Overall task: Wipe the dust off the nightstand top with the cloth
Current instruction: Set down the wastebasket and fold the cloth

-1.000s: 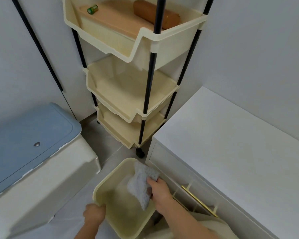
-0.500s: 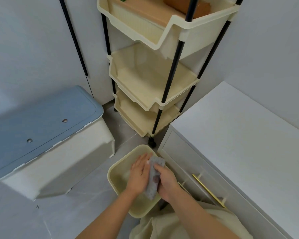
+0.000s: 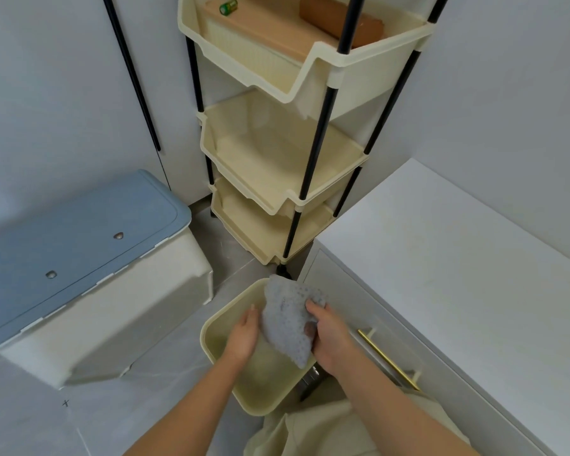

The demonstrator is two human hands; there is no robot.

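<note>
A grey dotted cloth (image 3: 287, 319) hangs over a cream plastic bin (image 3: 211, 327) on the floor. My right hand (image 3: 328, 334) grips the cloth's right side, fingers closed on its folds. My left hand (image 3: 244, 334) lies flat against the cloth's left side, fingers straight. The white nightstand top (image 3: 458, 268) stretches along the right, beside and above both hands, with nothing on it. A drawer front with a brass handle (image 3: 387, 358) sits just right of my right wrist.
A tall cream trolley (image 3: 277, 166) with black posts stands in the corner, its top tier holding a brown roll (image 3: 339, 19) and a green bottle (image 3: 228, 6). A white storage box with a blue lid (image 3: 76, 245) sits on the left. Grey tiled floor (image 3: 79, 416) lies between.
The cloth has spread out from a narrow bunch pressed between my hands. My left hand, earlier on the bin's rim, now rests against the cloth. The view has shifted.
</note>
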